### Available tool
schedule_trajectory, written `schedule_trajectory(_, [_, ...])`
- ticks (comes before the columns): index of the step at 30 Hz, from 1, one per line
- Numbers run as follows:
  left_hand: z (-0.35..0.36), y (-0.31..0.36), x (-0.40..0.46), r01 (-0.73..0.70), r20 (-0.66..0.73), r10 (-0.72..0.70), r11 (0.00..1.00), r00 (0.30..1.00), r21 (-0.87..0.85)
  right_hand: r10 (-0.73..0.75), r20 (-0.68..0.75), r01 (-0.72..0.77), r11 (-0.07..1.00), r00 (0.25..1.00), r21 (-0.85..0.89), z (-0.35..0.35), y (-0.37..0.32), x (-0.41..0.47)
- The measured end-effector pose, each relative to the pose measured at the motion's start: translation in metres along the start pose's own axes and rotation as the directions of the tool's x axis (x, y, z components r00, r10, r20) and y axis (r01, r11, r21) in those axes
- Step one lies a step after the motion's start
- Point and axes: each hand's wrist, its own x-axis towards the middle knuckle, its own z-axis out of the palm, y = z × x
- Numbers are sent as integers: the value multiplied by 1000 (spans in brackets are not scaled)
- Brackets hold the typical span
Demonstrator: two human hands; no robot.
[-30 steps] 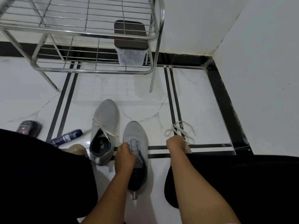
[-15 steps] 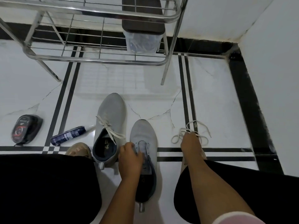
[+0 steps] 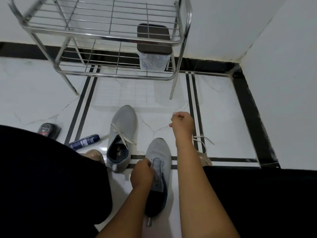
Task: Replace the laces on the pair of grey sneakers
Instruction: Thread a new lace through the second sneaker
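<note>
White floor holds two grey sneakers (image 3: 122,134); left hand (image 3: 142,174) grips one, right hand (image 3: 182,124) pinches a lace (image 3: 203,140)

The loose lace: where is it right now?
Head view, right of centre: the loose lace lies on the white floor beside the right forearm, one end in the raised right hand, right of the unlaced sneaker.
</note>
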Motion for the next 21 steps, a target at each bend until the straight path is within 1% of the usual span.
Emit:
schedule_trajectory(1, [-1, -1, -7, -3, 19, 3, 1000, 1000, 24, 11, 46, -11, 1000, 999, -2, -2, -6, -15])
schedule_trajectory(2, [-1, -3, -11, -1, 49, -1, 999, 999, 44, 33, 111, -23, 996, 993, -90, -3, 1, -27])
schedule_trajectory(3, [-1, -4, -14, 1, 82, -7, 998, 997, 65, 71, 182, -25, 970, 981, -244, -6, 11, -40])
schedule_trajectory(4, [-1, -6, -18, 10, 116, -21, 996, 993, 93, 162, 241, -53, 914, 957, -402, -8, 30, -51])
schedule_trajectory(5, [-1, -10, -22, 14, 139, -31, 992, 990, 123, 279, 265, -105, 845, 923, -524, -14, 47, -63])
schedule_trajectory(6, [-1, -14, -25, 15, 149, -39, 988, 988, 154, 400, 252, -183, 779, 881, -599, -22, 61, -69])
schedule_trajectory(7, [0, -18, -27, 9, 148, -36, 984, 988, 179, 492, 205, -280, 736, 846, -616, -30, 73, -71])
schedule_trajectory(8, [1, -22, -32, 7, 149, -36, 981, 988, 192, 448, 110, -331, 784, 887, -525, -40, 80, -70])
schedule_trajectory(9, [1, -26, -35, -1, 145, -27, 982, 989, 191, 379, -21, -358, 850, 925, -386, -48, 76, -64])
schedule_trajectory(10, [2, -29, -37, -7, 143, -19, 983, 990, 182, 281, -204, -322, 924, 938, -208, -55, 66, -56])
schedule_trajectory(11, [2, -32, -38, -16, 135, -8, 984, 991, 178, 234, -353, -252, 968, 906, -4, -61, 48, -53])
schedule_trajectory(12, [3, -33, -39, -19, 130, -4, 984, 991, 177, 116, -514, -97, 993, 850, 63, -67, 30, -55])
schedule_trajectory(13, [3, -34, -39, -33, 125, 11, 983, 992, 182, -12, -612, 27, 1000, 791, 15, -71, 15, -58])
schedule_trajectory(14, [2, -32, -39, -44, 123, 21, 982, 992, 185, -141, -564, 104, 990, 814, -99, -71, 3, -59])
schedule_trajectory(15, [2, -32, -38, -48, 123, 25, 982, 992, 185, -246, -435, 180, 966, 866, -188, -66, -4, -62])
schedule_trajectory(16, [2, -31, -37, -48, 122, 26, 983, 992, 178, -299, -258, 225, 933, 919, -279, -59, -3, -63])
schedule_trajectory(17, [3, -30, -35, -49, 117, 29, 983, 993, 176, -278, -75, 234, 902, 958, -363, -49, 2, -66])
schedule_trajectory(18, [4, -30, -34, -54, 111, 34, 982, 993, 181, -202, 85, 219, 875, 976, -431, -38, 16, -67])
schedule_trajectory(19, [4, -31, -32, -56, 106, 37, 981, 994, 188, -107, 199, 196, 840, 974, -505, -30, 32, -71])
schedule_trajectory(21, [4, -33, -28, -49, 103, 31, 983, 994, 177, 99, 302, 130, 747, 948, -652, -17, 71, -84])
